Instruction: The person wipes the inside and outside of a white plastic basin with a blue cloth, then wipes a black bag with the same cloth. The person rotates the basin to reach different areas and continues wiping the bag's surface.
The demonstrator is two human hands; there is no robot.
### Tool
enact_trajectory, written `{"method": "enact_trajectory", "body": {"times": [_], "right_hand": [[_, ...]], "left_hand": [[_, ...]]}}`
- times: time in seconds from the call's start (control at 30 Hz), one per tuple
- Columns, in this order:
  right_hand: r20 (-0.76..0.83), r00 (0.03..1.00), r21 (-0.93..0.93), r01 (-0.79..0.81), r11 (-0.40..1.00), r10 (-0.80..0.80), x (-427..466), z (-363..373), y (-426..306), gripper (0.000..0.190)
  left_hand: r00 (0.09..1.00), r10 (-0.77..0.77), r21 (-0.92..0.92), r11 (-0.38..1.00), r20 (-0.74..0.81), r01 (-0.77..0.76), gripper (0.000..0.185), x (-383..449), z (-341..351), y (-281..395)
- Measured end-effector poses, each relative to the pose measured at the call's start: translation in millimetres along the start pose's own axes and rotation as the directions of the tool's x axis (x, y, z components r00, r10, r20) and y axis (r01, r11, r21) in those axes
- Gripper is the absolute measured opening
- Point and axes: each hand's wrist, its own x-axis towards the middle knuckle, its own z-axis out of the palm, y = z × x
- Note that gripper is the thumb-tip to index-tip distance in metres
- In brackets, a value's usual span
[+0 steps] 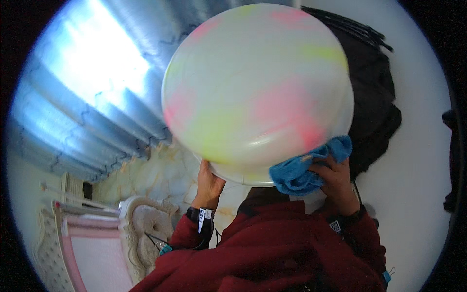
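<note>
A large round white plastic basin [233,87] with blurred pink and yellow-green patches fills the upper middle of the head view. My left hand [209,186] grips its near rim, thumb up along the edge and fingers hidden beneath. At the near right of the rim, my right hand [334,179] holds a crumpled blue cloth [299,175] against the basin. Part of that hand is covered by the cloth. The basin appears held up in front of my body; whether anything else supports it from below is hidden.
Light-blue curtains [109,102] hang at the left, lit brightly from behind. Below them lies a marble-patterned floor [146,179]. A tufted headboard [153,226] and a pink-edged bed rail [95,252] stand at lower left. Black fabric [372,98] is beside a white surface [416,146] at right.
</note>
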Motion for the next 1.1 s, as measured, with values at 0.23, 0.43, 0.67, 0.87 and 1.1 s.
{"method": "enact_trajectory", "body": {"times": [0.23,0.43,0.67,0.87,1.1], "right_hand": [[-0.033,0.996,0.204,-0.076,0.976,0.084,-25.9,-2.7,5.4,0.032],[0.247,0.88,0.523,-0.473,0.71,0.405,-34.2,4.2,-0.3,0.039],[0.447,0.831,0.506,-0.54,0.673,0.331,-59.2,69.5,9.3,0.046],[0.32,0.932,0.325,-0.278,0.904,0.172,-51.0,94.7,-10.3,0.05],[0.154,0.988,0.67,-0.089,0.737,-0.021,25.9,16.7,-57.5,0.05]], "left_hand": [[0.928,0.237,-0.134,0.969,0.289,-0.206,0.055,-34.0,81.1,19.6],[0.82,0.459,-0.096,0.885,0.343,-0.455,0.065,-69.2,140.0,66.1],[0.685,0.54,0.008,0.783,0.488,-0.622,0.069,-124.3,130.9,83.7],[0.604,0.37,0.364,0.543,0.706,-0.757,0.053,-126.6,161.5,25.2],[0.515,0.535,0.224,0.516,0.67,-0.827,0.052,-145.5,166.8,9.0]]}}
